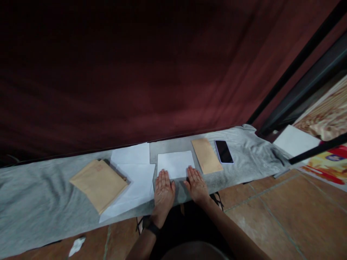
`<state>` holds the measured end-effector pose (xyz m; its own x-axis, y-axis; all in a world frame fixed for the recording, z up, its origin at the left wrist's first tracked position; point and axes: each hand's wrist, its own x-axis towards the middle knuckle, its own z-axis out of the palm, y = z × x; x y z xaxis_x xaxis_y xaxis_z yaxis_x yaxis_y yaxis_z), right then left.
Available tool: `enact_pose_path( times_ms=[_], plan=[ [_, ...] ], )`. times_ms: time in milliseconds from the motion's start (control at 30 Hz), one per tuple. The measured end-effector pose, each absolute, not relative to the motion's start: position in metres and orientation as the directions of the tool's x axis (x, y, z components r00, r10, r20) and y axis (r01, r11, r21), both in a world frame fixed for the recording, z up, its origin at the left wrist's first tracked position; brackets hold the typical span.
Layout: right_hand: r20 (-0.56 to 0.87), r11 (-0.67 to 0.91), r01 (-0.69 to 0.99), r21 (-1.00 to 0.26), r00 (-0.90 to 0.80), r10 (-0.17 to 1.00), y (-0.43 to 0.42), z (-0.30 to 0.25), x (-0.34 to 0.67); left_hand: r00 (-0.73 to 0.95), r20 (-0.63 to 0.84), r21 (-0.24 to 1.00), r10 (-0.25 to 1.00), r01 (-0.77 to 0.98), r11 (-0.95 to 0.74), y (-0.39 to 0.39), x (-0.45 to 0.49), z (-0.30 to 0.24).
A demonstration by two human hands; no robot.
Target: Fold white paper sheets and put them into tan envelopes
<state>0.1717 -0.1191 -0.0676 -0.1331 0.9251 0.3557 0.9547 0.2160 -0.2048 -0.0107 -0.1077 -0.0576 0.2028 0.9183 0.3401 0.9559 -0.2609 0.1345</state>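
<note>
Left hand [164,189] and right hand [198,186], flat, thumbs out, on the white paper's [175,161] near corners.

In front of you, a dark red backdrop [162,86] is rising behind the grey, cloth-covered desk [252,148]. To your right, a phone with a pale purple edge [224,151] is lying on it; farther over, a black bar [298,61] is slanting upward and a red-and-yellow printed panel [325,169] is showing. Below, a crumpled white scrap [77,246] is lying on the brown tiled floor [311,213].
</note>
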Motion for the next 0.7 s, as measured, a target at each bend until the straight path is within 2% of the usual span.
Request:
enact_pose_path(
  times_ms=[133, 267, 400, 533, 700],
  plan=[
    [0.375, 0.173, 0.966, -0.191, -0.091, 0.923, -0.125, -0.071, 0.176, 0.106, 0.345, 0.165, 0.933, 0.971, -0.171, -0.113, -0.016, -0.057],
    [0.402, 0.14, 0.958, -0.25, -0.029, 0.915, -0.128, -0.069, 0.172, 0.064, 0.357, 0.177, 0.932, 0.975, -0.134, -0.115, -0.015, -0.051],
    [0.364, 0.2, 0.913, -0.356, -0.061, 0.93, -0.108, -0.057, 0.158, 0.211, 0.348, 0.192, 0.914, 0.938, -0.289, -0.094, 0.0, -0.039],
    [0.29, 0.258, 0.86, -0.441, -0.135, 0.947, -0.072, -0.045, 0.139, 0.35, 0.292, 0.26, 0.89, 0.867, -0.426, -0.057, 0.016, -0.041],
    [0.224, 0.236, 0.877, -0.418, -0.152, 0.963, -0.043, -0.048, 0.13, 0.382, 0.199, 0.262, 0.903, 0.867, -0.424, -0.026, 0.017, -0.054]
  ],
)
